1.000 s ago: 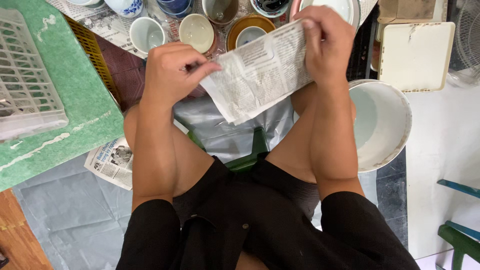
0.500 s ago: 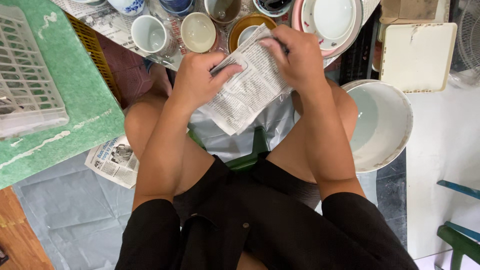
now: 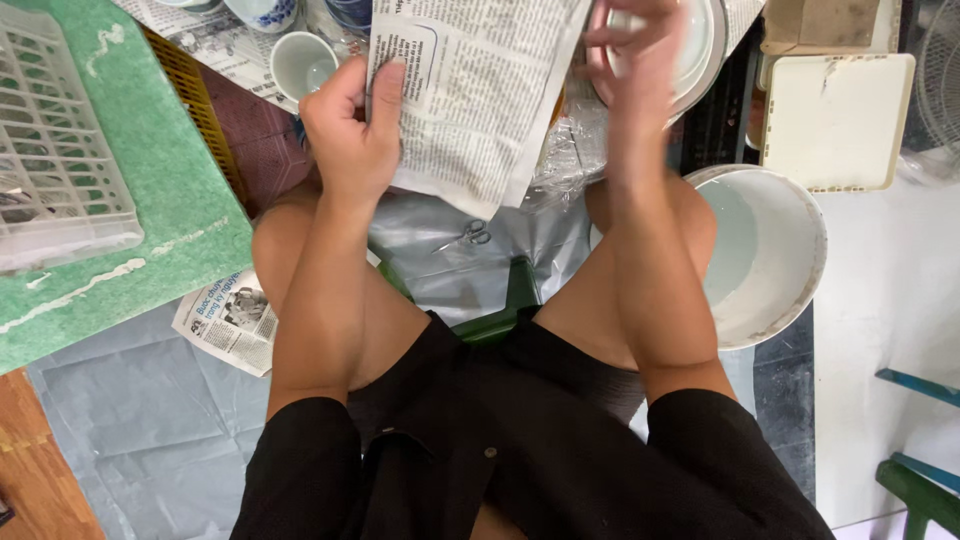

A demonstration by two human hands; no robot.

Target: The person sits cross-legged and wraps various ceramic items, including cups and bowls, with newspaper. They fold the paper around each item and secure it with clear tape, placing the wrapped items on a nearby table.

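Left hand (image 3: pixel 352 135) grips the left edge of a newspaper sheet (image 3: pixel 478 95), thumb on top, fingers curled behind; sheet is held up over the knees, lower corner hanging toward a grey plastic sheet (image 3: pixel 440 255) w/ small scissors (image 3: pixel 475 233) lying on it. Right hand (image 3: pixel 640 60) is at the sheet's right edge, blurred, fingers bent near a white plate w/ pink rim (image 3: pixel 700 55); can't tell if it's pinching the paper or touching the plate. White cup (image 3: pixel 303 63) sits just left of the left hand. White bucket (image 3: pixel 775 255) beside the right knee, cream square lid (image 3: pixel 835 120) above it. White plastic basket (image 3: pixel 55 160) on green surface (image 3: pixel 170 210) at far left; folded newspaper (image 3: pixel 225 320) on floor by left thigh.
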